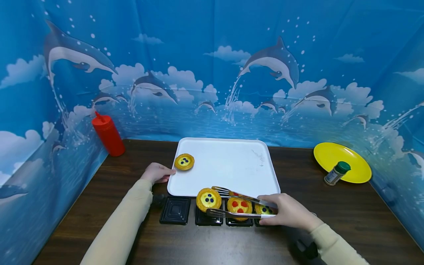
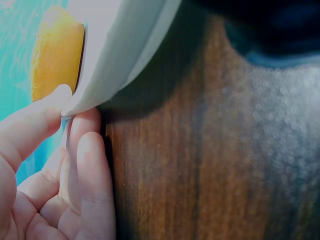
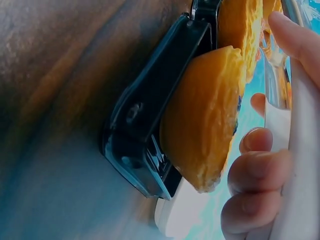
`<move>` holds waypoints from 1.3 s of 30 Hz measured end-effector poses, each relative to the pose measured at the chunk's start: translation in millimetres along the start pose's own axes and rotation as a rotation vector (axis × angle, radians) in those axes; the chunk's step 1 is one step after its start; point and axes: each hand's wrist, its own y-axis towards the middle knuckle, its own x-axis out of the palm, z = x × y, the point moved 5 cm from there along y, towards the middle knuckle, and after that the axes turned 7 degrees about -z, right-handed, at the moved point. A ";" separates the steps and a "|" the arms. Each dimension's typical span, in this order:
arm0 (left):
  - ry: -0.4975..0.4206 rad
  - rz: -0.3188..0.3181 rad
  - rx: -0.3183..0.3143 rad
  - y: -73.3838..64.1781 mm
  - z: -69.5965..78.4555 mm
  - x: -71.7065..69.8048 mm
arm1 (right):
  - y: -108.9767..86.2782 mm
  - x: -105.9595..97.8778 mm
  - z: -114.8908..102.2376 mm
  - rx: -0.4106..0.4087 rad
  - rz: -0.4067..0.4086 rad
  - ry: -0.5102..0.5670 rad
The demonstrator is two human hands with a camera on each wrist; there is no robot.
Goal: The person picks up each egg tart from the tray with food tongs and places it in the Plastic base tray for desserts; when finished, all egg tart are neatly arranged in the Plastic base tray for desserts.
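My left hand (image 1: pixel 157 173) pinches the left rim of a white tray (image 1: pixel 228 165), thumb on top and fingers below in the left wrist view. An egg tart with blueberries (image 1: pixel 184 161) lies on that tray close to the thumb. My right hand (image 1: pixel 288 211) grips metal tongs (image 1: pixel 243 215) with white handles. The tongs' arms reach left, their ends at either side of another blueberry tart (image 1: pixel 208 199) over a small black dish (image 1: pixel 208 220). Beneath the tongs, a tart with red berries (image 1: pixel 239 206) and a blueberry tart (image 1: pixel 263 209) sit in black dishes.
An unfilled black dish (image 1: pixel 175 211) stands leftmost in the row before the tray. At the back left is a red squeeze bottle (image 1: pixel 109 134). A yellow plate (image 1: pixel 351 162) lies at the right, with a green-capped shaker (image 1: pixel 337 173) at its front edge. A dolphin-print curtain (image 1: pixel 212 73) borders the table.
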 end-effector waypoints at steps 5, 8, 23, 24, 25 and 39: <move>-0.002 0.000 0.000 -0.2 -0.5 -0.6 | -1.2 2.2 -0.8 0.025 -0.011 0.011; 0.001 -0.001 0.003 -1.5 -0.4 -0.7 | -1.6 2.6 -1.8 0.025 -0.014 0.010; -0.006 -0.005 0.001 -0.1 -1.1 0.0 | -2.8 4.6 -2.9 -0.001 -0.005 -0.038; -0.005 -0.004 0.001 -0.2 -1.1 -0.1 | -2.8 4.4 -3.1 -0.003 -0.004 -0.042; -0.006 -0.003 0.000 -0.4 -1.1 -0.1 | -3.0 4.2 -3.2 -0.004 -0.003 -0.047; -0.011 -0.005 0.000 -0.3 -0.7 0.1 | -3.4 3.0 -5.7 0.009 -0.016 -0.080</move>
